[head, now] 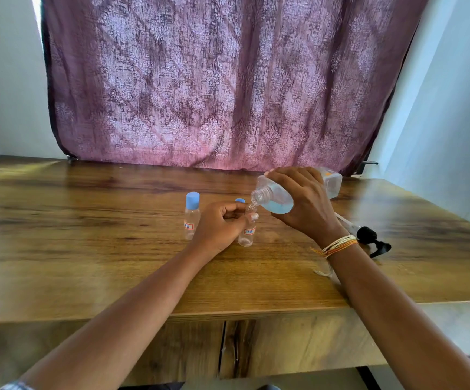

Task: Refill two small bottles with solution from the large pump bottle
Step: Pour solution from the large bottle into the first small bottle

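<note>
While the right grip (302, 199) clasps the tilted pump bottle (280, 197), the left grip (222, 223) pinches a small bottle (247, 235).

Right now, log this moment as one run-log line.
step: pouring | right hand: tilts large clear pump bottle | left hand: steadies open small clear bottle | capped small bottle: waiting | black pump head: on wooden table

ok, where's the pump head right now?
Head view: the black pump head lies on its side on the wooden table, right of centre, just beyond the right hand's wrist, detached from the large bottle that hand tilts.
</note>
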### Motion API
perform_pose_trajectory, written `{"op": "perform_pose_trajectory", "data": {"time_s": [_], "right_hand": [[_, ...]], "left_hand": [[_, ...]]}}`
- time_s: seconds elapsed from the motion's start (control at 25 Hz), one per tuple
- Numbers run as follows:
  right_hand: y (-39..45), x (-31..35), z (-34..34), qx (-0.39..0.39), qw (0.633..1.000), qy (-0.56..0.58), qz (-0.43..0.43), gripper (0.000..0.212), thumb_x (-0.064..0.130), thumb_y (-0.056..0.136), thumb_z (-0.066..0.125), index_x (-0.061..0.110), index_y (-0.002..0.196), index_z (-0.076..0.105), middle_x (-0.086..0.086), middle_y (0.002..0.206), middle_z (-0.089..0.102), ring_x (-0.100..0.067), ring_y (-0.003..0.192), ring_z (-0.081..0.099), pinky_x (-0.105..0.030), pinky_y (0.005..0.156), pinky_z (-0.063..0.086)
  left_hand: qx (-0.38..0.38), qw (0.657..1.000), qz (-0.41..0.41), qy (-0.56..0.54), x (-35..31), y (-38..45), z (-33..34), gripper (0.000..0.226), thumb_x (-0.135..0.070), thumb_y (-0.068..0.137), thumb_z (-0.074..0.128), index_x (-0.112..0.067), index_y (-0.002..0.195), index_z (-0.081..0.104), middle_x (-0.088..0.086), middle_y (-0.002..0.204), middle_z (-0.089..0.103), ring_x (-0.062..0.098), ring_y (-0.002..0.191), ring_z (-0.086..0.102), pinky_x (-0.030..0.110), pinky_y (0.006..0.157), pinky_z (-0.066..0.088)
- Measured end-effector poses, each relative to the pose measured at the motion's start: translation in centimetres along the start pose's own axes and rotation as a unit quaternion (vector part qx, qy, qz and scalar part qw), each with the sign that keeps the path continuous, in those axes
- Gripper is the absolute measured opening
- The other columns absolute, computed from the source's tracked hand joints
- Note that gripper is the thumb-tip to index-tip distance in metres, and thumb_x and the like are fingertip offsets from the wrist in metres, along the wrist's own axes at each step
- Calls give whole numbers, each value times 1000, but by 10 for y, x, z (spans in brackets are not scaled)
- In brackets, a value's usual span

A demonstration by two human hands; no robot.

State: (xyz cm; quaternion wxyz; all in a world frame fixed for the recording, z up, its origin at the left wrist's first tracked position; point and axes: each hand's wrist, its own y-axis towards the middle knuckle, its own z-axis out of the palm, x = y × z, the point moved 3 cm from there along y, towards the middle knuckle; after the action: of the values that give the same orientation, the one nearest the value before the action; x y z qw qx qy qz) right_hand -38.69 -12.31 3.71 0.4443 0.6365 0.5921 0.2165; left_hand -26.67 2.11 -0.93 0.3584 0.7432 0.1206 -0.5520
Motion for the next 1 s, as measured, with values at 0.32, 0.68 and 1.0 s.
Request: {"op": "perform_pose_trajectory", "data": {"time_s": [0.32, 0.68, 1.0], "right_hand": [[0, -1, 1, -6, 1000, -4, -1, 46, 43, 78, 70, 21, 117, 62, 2, 115, 68, -21, 103, 63, -40, 85, 43], [0, -1, 1, -6, 1000, -4, -2, 46, 43, 78, 71, 22, 118, 61, 3, 115, 67, -20, 105, 63, -40, 85, 42], [0, -1, 1, -8, 1000, -13, 2, 43, 43, 78, 70, 22, 115, 63, 4, 115, 68, -20, 105, 63, -40, 86, 41]], "left_hand": [[0, 1000, -5, 0, 1, 1, 0, 19, -13, 80, 75, -8, 99, 75, 9, 95, 76, 18, 89, 72, 31, 86, 57], [-3, 1000, -10, 0, 0, 0, 0, 21, -12, 79, 75, -5, 99, 75, 12, 95, 76, 23, 91, 73, 36, 87, 58], [4, 1000, -8, 0, 0, 0, 0, 22, -13, 79, 75, -6, 100, 74, 11, 96, 75, 25, 94, 72, 35, 87, 57]]}}
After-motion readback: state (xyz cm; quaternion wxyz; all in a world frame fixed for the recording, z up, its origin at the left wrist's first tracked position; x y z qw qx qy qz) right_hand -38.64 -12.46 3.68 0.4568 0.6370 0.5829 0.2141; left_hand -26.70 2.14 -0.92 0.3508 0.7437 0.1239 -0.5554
